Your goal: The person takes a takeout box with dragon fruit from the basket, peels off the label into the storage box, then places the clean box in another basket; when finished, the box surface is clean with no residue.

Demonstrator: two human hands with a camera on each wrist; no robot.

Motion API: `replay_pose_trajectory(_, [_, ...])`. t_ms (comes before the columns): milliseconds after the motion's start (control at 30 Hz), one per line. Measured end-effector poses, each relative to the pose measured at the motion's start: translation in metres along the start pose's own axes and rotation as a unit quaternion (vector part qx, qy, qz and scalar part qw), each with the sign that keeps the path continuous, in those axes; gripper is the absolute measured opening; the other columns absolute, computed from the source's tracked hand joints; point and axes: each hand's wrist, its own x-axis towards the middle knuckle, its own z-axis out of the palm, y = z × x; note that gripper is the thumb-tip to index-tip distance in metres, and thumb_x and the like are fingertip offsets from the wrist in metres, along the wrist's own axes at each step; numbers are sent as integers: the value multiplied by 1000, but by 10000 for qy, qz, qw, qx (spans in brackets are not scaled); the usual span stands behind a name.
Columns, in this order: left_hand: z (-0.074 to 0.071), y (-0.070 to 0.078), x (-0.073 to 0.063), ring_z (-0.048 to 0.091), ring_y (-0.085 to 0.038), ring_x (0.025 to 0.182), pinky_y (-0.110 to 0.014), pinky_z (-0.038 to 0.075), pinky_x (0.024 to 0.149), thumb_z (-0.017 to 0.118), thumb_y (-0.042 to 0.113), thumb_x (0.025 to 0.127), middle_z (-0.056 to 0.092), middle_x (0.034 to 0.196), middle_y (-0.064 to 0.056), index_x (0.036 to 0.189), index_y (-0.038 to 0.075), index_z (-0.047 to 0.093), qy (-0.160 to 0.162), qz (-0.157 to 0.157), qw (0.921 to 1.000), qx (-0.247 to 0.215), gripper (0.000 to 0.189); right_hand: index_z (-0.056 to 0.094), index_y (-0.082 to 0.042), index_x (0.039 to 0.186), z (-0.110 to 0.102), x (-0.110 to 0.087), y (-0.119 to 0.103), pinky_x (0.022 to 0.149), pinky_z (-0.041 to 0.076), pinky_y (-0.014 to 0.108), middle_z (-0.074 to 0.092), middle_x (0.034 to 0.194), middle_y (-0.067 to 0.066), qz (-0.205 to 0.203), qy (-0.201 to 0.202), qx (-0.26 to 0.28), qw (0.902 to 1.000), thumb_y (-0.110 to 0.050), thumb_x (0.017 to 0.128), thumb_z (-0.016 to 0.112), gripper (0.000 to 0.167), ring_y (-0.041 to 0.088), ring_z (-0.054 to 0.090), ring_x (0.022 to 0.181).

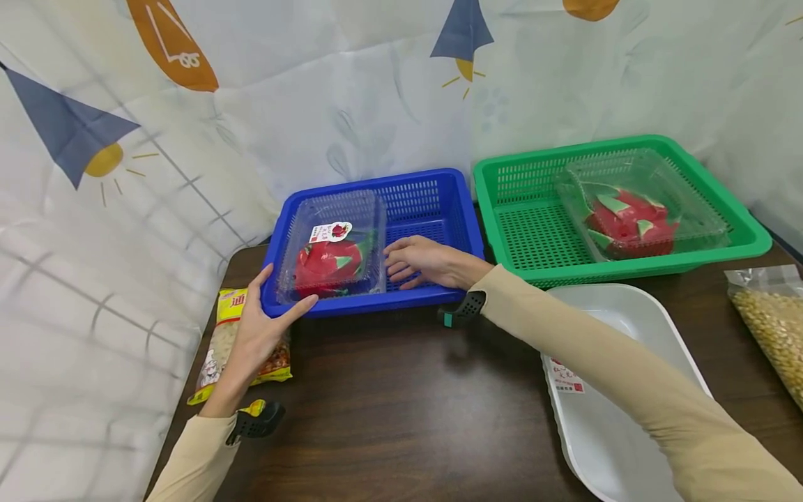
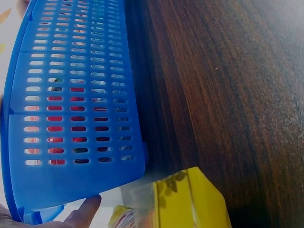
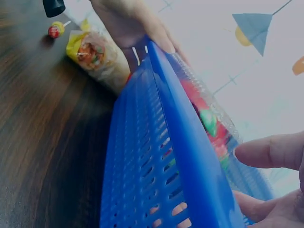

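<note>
A blue basket point(image 1: 376, 301) stands at the back centre, against the curtain. In its left half lies a clear plastic box point(image 1: 301, 223) with a red dragon fruit point(image 1: 329, 265) inside and a label on top. My left hand point(image 1: 260, 331) grips the basket's front left corner, thumb over the rim. One fingertip point(image 2: 90, 209) shows at the basket's edge in the left wrist view. Inside the basket's right half is my right hand point(image 1: 423, 261), fingers loosely bent beside the box and holding nothing. The right wrist view shows its fingers point(image 3: 270, 151) above the blue rim.
Right of the blue basket, a green basket point(image 1: 627, 268) holds another boxed dragon fruit point(image 1: 627, 226). A white tray point(image 1: 608, 439) lies below my right forearm. Bags flank the table: yellow food bag point(image 1: 216, 348) left, beans point(image 1: 774, 328) right. A lollipop point(image 3: 56, 29) lies near the left wrist.
</note>
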Motion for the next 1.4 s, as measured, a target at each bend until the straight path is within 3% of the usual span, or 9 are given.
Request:
replay_pose_trajectory(267, [0,1,1,19,-43,155,-66,29,120,75,47,94,11,173,-15,170,25,4,10,0,10000,-74,106,35,-20,155,10,-9,-4,107,51,55,45,148,23,-457,120,246,9986,-19,106,57,53,42,53,133])
replay_pose_trajectory(533, [0,-2,1,20,-40,156,-63,26,122,76,44,94,12,174,-14,170,26,3,-24,-42,9999,-162,106,32,-29,150,19,-3,-3,105,49,63,33,158,22,-708,175,253,9970,-21,106,57,52,53,49,135])
replay_pose_trajectory(800, [1,-1,2,23,-40,155,-63,29,121,76,43,94,14,173,-14,170,26,4,3,-2,9997,-228,106,27,-28,151,31,3,-5,90,59,56,38,149,22,-1029,366,559,9924,-18,106,58,56,44,64,105])
replay_pose_trajectory(967, [1,-2,2,23,-41,155,-63,30,121,76,42,94,14,173,-15,170,26,4,9,1,9998,-207,105,21,-29,156,34,4,-4,89,60,54,33,158,19,-1111,405,493,9918,-15,105,57,63,43,65,104])
replay_pose_trajectory(1133, [2,-1,2,24,-41,154,-62,30,121,76,41,95,14,173,-16,170,25,4,-5,18,9998,-218,105,15,-38,163,35,4,-2,89,60,54,28,163,19,-1287,380,510,9896,-12,105,56,76,43,64,94])
replay_pose_trajectory(1233, [2,-1,2,24,-41,154,-62,30,122,76,41,95,14,173,-16,170,24,4,4,34,9997,-228,105,17,-43,164,34,4,-1,90,60,55,22,168,14,-1419,274,347,9889,-12,106,54,76,44,62,100])
replay_pose_trajectory(1400, [2,-1,1,25,-42,154,-62,29,122,76,41,95,14,173,-16,170,24,4,26,39,9997,-229,105,16,-42,166,36,2,-1,95,58,57,15,172,8,-1492,157,20,9887,-22,108,53,71,51,56,125])
